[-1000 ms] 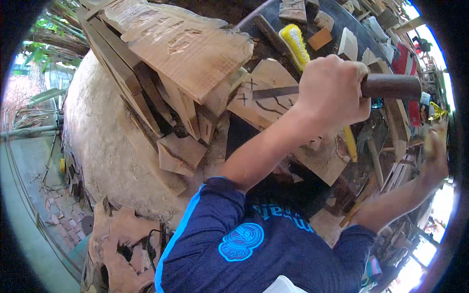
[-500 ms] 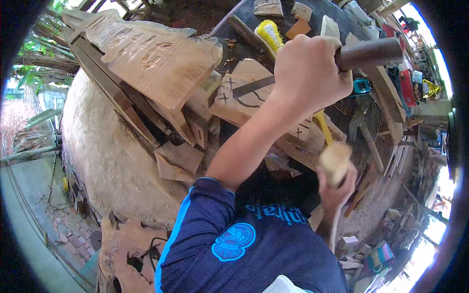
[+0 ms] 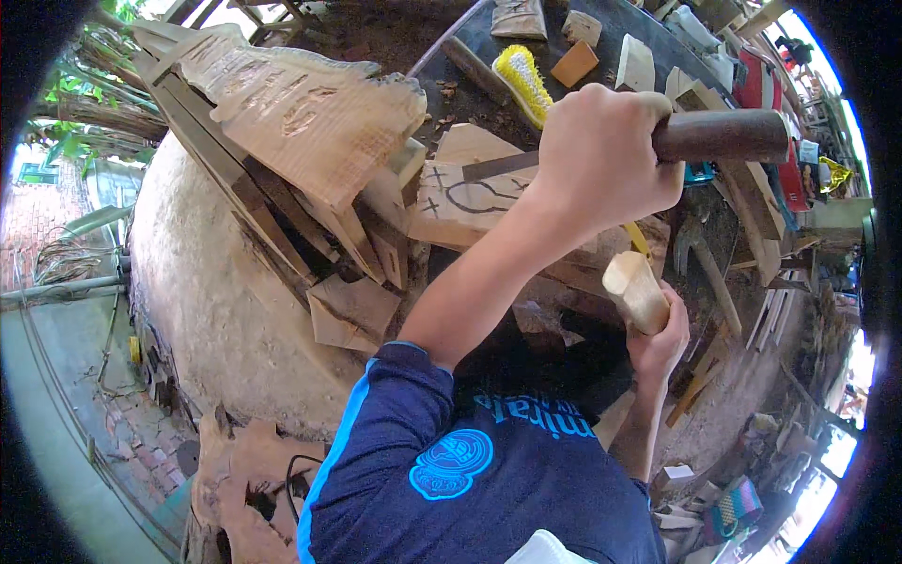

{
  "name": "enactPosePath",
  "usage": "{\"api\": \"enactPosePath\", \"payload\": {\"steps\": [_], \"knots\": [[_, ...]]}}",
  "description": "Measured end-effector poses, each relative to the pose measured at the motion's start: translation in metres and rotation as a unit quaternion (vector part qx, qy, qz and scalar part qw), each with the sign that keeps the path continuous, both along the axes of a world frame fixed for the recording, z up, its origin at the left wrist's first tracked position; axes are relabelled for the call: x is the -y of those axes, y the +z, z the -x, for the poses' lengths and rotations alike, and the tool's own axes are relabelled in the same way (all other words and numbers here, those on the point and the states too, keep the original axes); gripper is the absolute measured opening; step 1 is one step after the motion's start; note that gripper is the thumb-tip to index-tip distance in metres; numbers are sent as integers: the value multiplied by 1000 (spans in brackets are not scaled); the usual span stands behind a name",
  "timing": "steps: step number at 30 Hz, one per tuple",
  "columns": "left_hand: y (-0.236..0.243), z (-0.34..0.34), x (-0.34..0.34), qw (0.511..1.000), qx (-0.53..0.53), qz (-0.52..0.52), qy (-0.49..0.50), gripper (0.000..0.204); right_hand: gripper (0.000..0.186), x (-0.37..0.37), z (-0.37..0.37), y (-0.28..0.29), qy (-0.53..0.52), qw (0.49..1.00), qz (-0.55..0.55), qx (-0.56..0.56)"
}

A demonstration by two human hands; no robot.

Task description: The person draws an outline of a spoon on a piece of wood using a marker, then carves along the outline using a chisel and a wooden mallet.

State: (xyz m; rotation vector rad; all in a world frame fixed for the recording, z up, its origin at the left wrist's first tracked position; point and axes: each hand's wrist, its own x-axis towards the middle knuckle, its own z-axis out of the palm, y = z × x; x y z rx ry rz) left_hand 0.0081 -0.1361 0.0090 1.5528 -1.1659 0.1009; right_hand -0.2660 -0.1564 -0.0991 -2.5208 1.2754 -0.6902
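My left hand is closed in a fist around a chisel with a thick dark round handle. Its flat blade shows on the other side of the fist, over a wooden block marked with dark curved lines and crosses. Lower on the right, my right hand is wrapped round a short, thick pale wooden club with a faceted end. The club is held apart from the chisel. Behind my left fist lies a yellow scrubbing brush; part of its long handle is hidden by my arm.
A large carved slab rests on timbers at the left, beside a big pale rounded mass. Small wood offcuts lie on the dark tabletop. A hammer-like tool is at the right, near long timber pieces.
My left fist has come down slightly and to the right with the chisel. The club, blurred before, now shows sharply, tilted more to the left in my right hand.
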Motion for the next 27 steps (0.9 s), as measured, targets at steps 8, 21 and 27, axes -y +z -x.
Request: {"api": "enactPosePath", "payload": {"steps": [8, 21, 27], "knots": [[20, -2, -38, 997, 21, -53, -49, 16, 57, 2, 2, 0, 3, 1000, 12, -1], [-46, 4, -138, 933, 130, -334, -20, 25, 56, 13, 16, 22, -24, 986, -136, 94], [-101, 1, -157, 948, 163, -275, 0, 31, 55, 10, 5, 15, -6, 995, -86, 58]]}}
